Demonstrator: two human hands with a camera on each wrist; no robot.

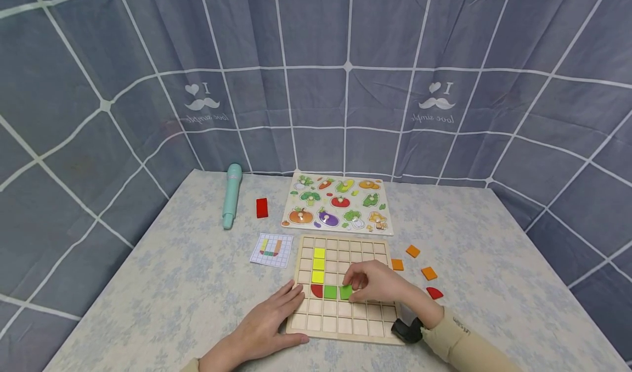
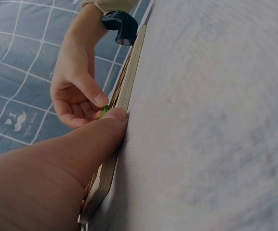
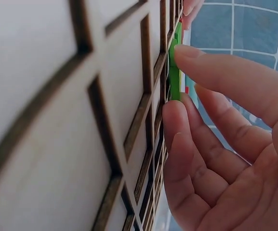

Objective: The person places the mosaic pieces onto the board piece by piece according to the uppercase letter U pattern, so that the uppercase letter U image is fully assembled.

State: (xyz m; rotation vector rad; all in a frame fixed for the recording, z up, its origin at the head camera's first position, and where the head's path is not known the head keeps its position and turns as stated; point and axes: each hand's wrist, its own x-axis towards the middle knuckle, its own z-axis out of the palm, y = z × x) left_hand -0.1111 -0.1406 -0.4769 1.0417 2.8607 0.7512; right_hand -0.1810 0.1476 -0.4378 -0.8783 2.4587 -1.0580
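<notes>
My right hand [image 1: 376,282] pinches a green square tile [image 1: 345,292] between thumb and fingers, at the wooden grid board [image 1: 323,323]. In the right wrist view the green tile [image 3: 175,67] stands edge-on at the grid; whether it is fully seated I cannot tell. Left of it, another green tile [image 1: 330,292] and a red quarter-round tile [image 1: 317,290] lie in the same row. Yellow tiles [image 1: 318,264] form a column above the red one. My left hand [image 1: 269,321] rests at the board's left edge, fingers extended, its thumb [image 2: 111,120] along the near edge.
Several orange tiles [image 1: 429,273] and a red quarter-round piece [image 1: 434,293] lie right of the board. A pattern card [image 1: 272,250] is at its left. Farther back are a red block [image 1: 261,208], a teal microphone-shaped object [image 1: 231,196] and a vegetable puzzle board [image 1: 338,203].
</notes>
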